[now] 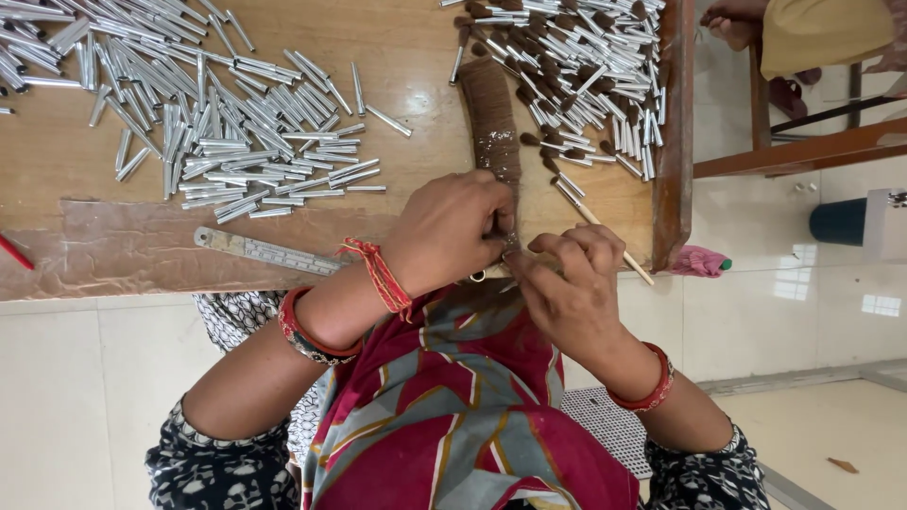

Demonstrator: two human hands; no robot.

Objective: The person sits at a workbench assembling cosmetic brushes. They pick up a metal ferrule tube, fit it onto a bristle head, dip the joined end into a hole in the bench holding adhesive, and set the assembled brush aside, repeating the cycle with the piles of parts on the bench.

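From the head camera, the left hand [452,229] was in the middle of the frame. Its fingers were pinched shut on the near end of a long row of brown bristle hair [491,118]. That row lay on the wooden table [85,250] and ran up toward the top of the frame. The right hand [567,283] was just beside the left one, touching it. It gripped a thin wooden stick [619,250] that poked out to the right.

The hair looked soft, light and loose, so it would likely slip apart if held gently. A tight pinch near the end seemed the best hold. The stick looked stiff and light.

In the upper left lay a big heap of empty silver tubes [236,132]. In the upper right lay silver tubes with brown tips [576,66]. A metal ruler [265,251] lay left of the hands. A pink cloth [697,262] hung past the table's right edge. Nothing blocked the hands.
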